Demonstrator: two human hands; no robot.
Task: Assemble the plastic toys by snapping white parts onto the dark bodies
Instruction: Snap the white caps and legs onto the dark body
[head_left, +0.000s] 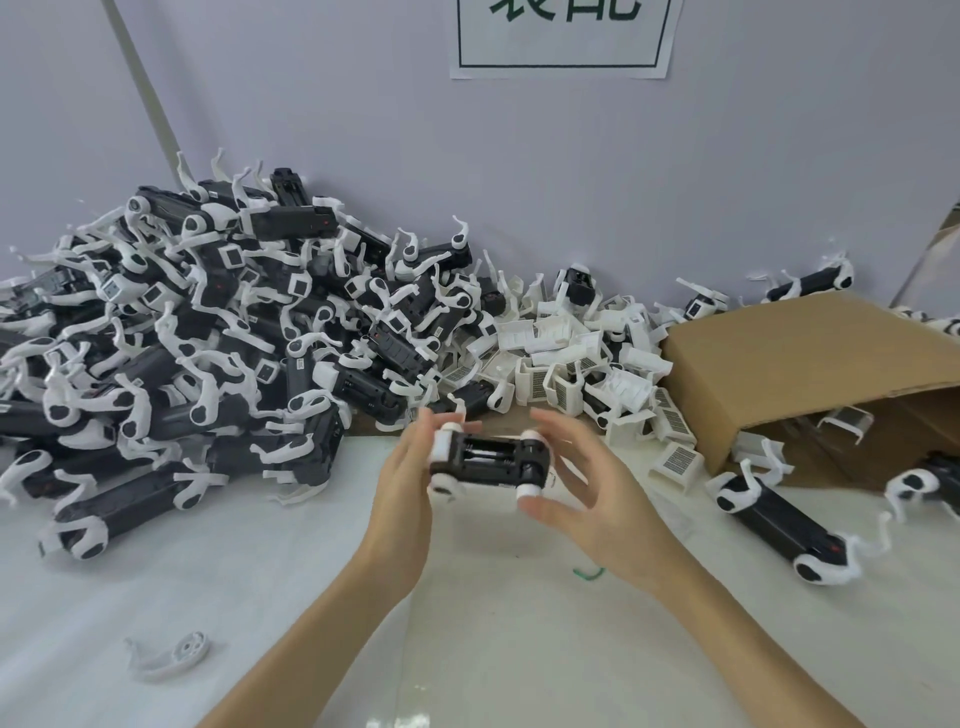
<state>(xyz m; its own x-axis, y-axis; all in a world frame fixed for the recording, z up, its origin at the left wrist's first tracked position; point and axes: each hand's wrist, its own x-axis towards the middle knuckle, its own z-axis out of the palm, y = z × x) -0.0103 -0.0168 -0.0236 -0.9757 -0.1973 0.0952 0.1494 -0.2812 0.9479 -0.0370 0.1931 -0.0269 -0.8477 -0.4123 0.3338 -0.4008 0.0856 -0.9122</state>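
A dark toy body (491, 460) with white round parts at its corners is held above the white table, its open underside toward me. My left hand (408, 478) grips its left end, fingers curled behind it. My right hand (587, 483) holds the right end between thumb and fingers, thumb under a white corner part (530, 491). A large heap of assembled dark bodies with white legs (208, 332) fills the left. A pile of loose white grille parts (582, 358) lies behind the hands.
A tipped brown cardboard box (810, 364) lies at the right with white parts spilling out. Finished toys (779, 525) lie in front of it. One loose white leg part (171, 657) rests at the near left. A small green wire (589, 572) lies below my right wrist.
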